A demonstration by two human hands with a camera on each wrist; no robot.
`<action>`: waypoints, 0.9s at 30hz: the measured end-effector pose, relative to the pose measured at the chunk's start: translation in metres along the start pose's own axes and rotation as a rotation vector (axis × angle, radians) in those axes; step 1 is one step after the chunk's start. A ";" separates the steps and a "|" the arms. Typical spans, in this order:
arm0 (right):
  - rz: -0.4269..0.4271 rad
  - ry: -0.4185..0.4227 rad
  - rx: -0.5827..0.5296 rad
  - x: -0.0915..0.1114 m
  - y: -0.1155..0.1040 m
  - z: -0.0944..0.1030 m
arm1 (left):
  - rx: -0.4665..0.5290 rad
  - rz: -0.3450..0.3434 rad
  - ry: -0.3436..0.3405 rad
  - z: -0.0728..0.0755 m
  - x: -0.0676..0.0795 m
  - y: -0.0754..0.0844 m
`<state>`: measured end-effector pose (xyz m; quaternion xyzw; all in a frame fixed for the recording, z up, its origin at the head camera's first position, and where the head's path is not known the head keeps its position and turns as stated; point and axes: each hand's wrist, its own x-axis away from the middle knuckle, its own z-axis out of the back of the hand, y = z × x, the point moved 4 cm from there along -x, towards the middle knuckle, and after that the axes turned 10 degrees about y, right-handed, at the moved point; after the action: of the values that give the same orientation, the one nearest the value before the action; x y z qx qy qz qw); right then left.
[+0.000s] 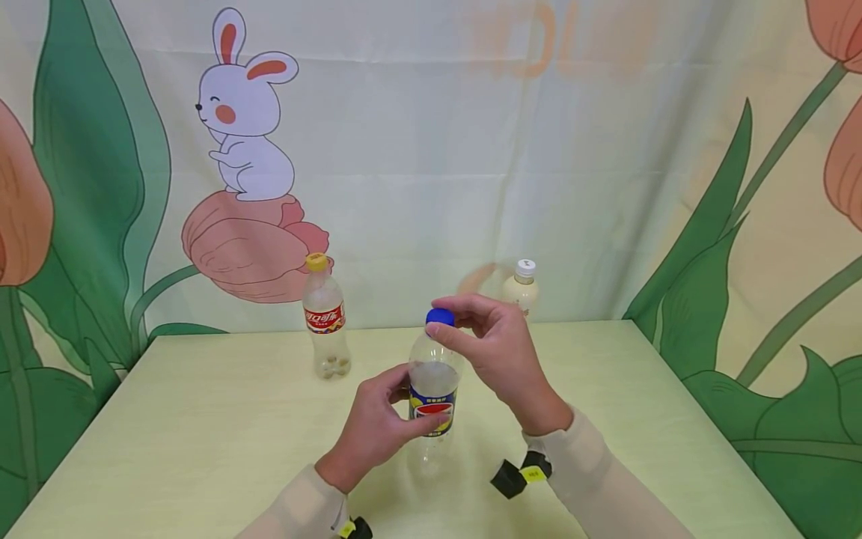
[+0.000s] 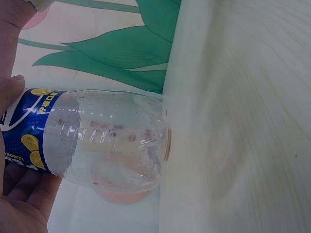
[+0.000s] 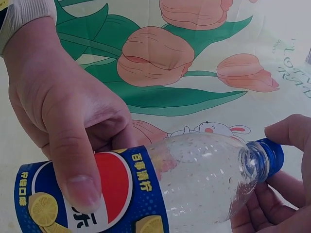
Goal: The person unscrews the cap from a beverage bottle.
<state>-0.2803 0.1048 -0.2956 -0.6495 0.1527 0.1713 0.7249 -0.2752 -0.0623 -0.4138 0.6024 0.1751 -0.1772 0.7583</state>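
A clear plastic soda bottle (image 1: pixel 431 374) with a blue, red and yellow label stands upright near the middle of the table. My left hand (image 1: pixel 373 423) grips it around the label, thumb across the front. At the top, my right hand (image 1: pixel 501 352) pinches the blue cap (image 1: pixel 441 317) between thumb and fingers. The cap sits on the bottle's neck in the right wrist view. Lemon slices are printed on the label (image 3: pixel 126 189). In the left wrist view, the bottle's transparent lower part (image 2: pixel 112 141) shows, its base close to the tabletop.
Back left on the table stands a cola bottle (image 1: pixel 325 320) with a yellow cap and red label, small bits at its bottom. A white-capped bottle (image 1: pixel 524 287) is partly hidden behind my right hand. A printed cloth backdrop (image 1: pixel 417 150) rises behind the pale table (image 1: pixel 202 434).
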 end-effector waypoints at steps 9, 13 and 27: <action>-0.015 -0.057 -0.046 0.000 0.000 -0.002 | -0.007 0.003 0.004 0.000 0.000 0.001; -0.017 -0.059 -0.044 0.001 0.000 -0.002 | -0.004 0.007 0.011 0.000 0.000 0.002; -0.023 0.091 0.046 0.002 0.003 0.002 | -0.003 0.024 -0.004 -0.001 0.001 0.004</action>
<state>-0.2794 0.1068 -0.2988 -0.6414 0.1819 0.1298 0.7340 -0.2725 -0.0611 -0.4114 0.6029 0.1664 -0.1691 0.7617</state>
